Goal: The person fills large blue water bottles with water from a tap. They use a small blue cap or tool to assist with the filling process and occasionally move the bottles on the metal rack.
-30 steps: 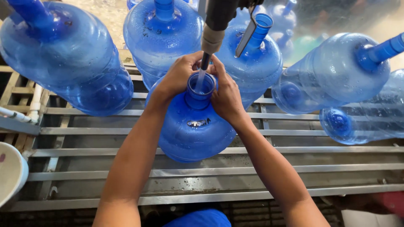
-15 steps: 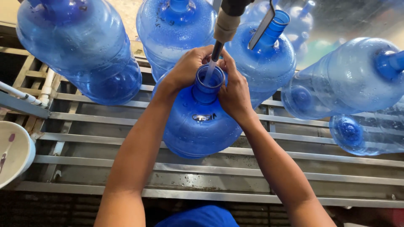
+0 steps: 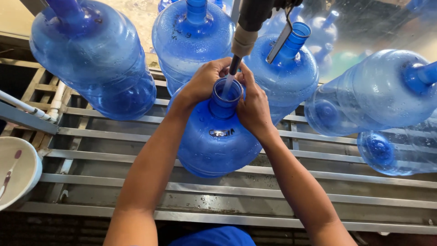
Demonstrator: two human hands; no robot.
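A large blue water jug (image 3: 218, 146) stands upright on a metal slat rack (image 3: 255, 191), its open neck under a filling nozzle (image 3: 243, 43). A thin stream of water runs from the nozzle into the neck. My left hand (image 3: 202, 82) wraps the left side of the neck. My right hand (image 3: 252, 105) grips the right side of the neck and shoulder. Both forearms reach up from the bottom of the view.
Several more blue jugs surround it: one at far left (image 3: 95, 59), one behind (image 3: 193, 38), one behind right (image 3: 287, 68), two lying on their sides at right (image 3: 378, 91). A white basin (image 3: 18, 177) sits at the left edge. A white pipe (image 3: 22, 107) runs at left.
The view has shifted slightly, so the jug and hands sit a little lower. Both hands keep their hold on the neck while water runs in.
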